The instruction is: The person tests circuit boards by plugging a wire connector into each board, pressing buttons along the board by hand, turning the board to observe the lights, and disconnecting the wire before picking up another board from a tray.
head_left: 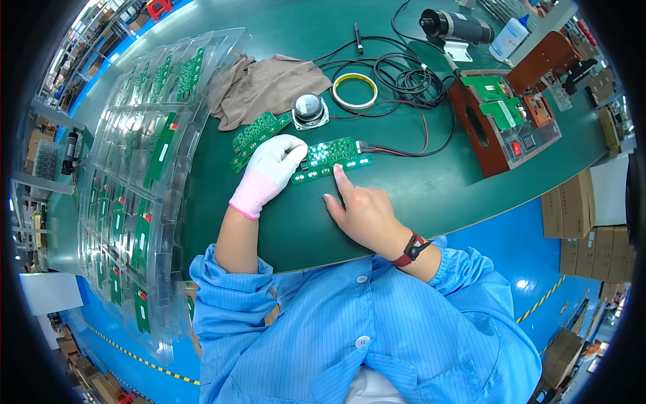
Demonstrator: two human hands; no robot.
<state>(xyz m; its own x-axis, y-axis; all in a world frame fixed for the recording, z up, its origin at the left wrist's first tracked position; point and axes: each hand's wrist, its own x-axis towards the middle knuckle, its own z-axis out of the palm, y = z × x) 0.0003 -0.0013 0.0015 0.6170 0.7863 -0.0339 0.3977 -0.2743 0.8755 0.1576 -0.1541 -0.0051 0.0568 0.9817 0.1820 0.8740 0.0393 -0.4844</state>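
Green, rectangular circuit board (333, 152) lies on the dark green tabletop (431, 192) in front of the person, between both hands. Rows of small white lights glow on its face, brightest at the left-centre, washing out detail there. A narrow green board strip (323, 174) runs along its near edge, dotted with more bright white spots. Thin red and black leads (397, 153) meet the board at its right end through a pale connector.

Left hand (272, 165), in a white knit glove with pink cuff, has fingers curled, thumb side at the board's left end; pinching or just pressing, cannot tell. Right hand (367, 214), bare, half open, holds nothing: index finger stretched out to the strip, thumb apart, other fingers folded.

Nearby: two or more green populated boards (252, 135) beside the glove, round dark dome on a square metal frame (309, 110), crumpled grey-brown cloth (269, 86).
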